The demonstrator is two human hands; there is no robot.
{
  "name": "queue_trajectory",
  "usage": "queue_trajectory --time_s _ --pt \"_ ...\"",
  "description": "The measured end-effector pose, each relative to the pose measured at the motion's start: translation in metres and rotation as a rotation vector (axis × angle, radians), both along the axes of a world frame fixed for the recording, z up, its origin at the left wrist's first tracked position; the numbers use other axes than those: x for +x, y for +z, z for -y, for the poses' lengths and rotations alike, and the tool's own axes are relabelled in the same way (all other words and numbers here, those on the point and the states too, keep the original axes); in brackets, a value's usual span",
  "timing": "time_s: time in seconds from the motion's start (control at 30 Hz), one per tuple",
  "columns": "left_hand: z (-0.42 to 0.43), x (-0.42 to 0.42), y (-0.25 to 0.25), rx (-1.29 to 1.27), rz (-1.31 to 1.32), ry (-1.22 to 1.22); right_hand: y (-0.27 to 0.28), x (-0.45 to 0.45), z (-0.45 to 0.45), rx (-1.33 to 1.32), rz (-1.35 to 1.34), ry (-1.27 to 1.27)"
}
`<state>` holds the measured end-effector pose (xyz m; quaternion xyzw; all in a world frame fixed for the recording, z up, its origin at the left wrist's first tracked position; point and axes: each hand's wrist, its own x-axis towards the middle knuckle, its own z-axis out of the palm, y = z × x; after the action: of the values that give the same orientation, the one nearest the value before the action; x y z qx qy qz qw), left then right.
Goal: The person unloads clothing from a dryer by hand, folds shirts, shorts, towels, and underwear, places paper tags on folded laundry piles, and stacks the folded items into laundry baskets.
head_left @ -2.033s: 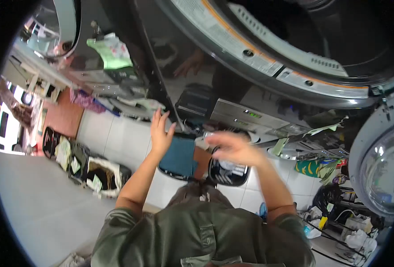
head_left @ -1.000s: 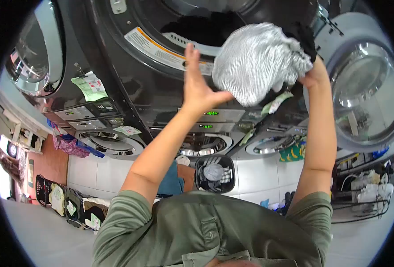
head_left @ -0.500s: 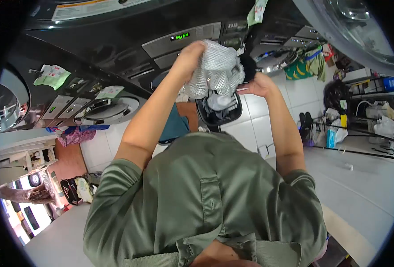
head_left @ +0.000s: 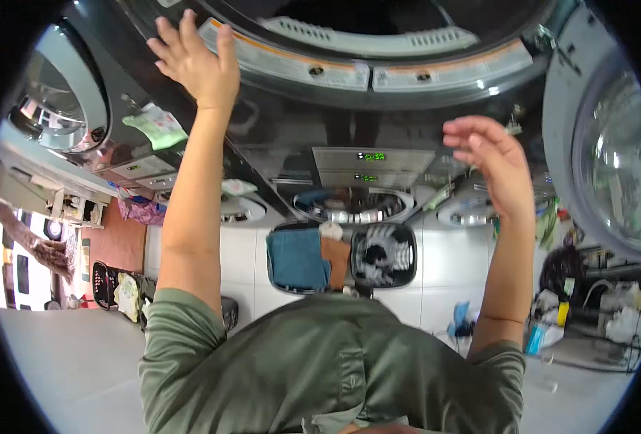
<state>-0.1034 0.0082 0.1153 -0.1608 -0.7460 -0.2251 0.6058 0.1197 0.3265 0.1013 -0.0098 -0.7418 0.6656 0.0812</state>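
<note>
My left hand (head_left: 197, 69) is raised with its fingers spread, at the rim of the upper front-loading machine (head_left: 262, 108), beside its long orange-and-white label. Whether it touches the rim I cannot tell. My right hand (head_left: 493, 155) is up in front of the same machine, fingers loosely bent and apart, with nothing in it. The machine's round glass door (head_left: 613, 159) stands open to the right of that hand. On the floor below, a black laundry basket (head_left: 414, 271) holds grey, black and white clothes.
Left of that basket sits another with folded blue-green cloth (head_left: 296, 259) and brown cloth (head_left: 336, 260). Lower machines show green displays (head_left: 371, 156). A green-and-white slip (head_left: 158, 129) hangs at the left. A rack (head_left: 610, 318) with bags and bottles stands at right.
The white mesh laundry bag and the dark item beside it have left my hands. Both hands have risen and moved apart, and my view has shifted up to the machine's opening.
</note>
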Motion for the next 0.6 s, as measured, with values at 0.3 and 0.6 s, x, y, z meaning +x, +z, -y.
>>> queue_trajectory --time_s 0.3,0.6 --pt "-0.002 -0.021 -0.008 -0.073 0.044 0.219 0.071 -0.314 0.114 0.566 -0.131 0.402" --pt "0.000 -0.022 -0.010 -0.024 0.038 0.151 0.039 -0.394 0.145 0.947 0.110 0.547"
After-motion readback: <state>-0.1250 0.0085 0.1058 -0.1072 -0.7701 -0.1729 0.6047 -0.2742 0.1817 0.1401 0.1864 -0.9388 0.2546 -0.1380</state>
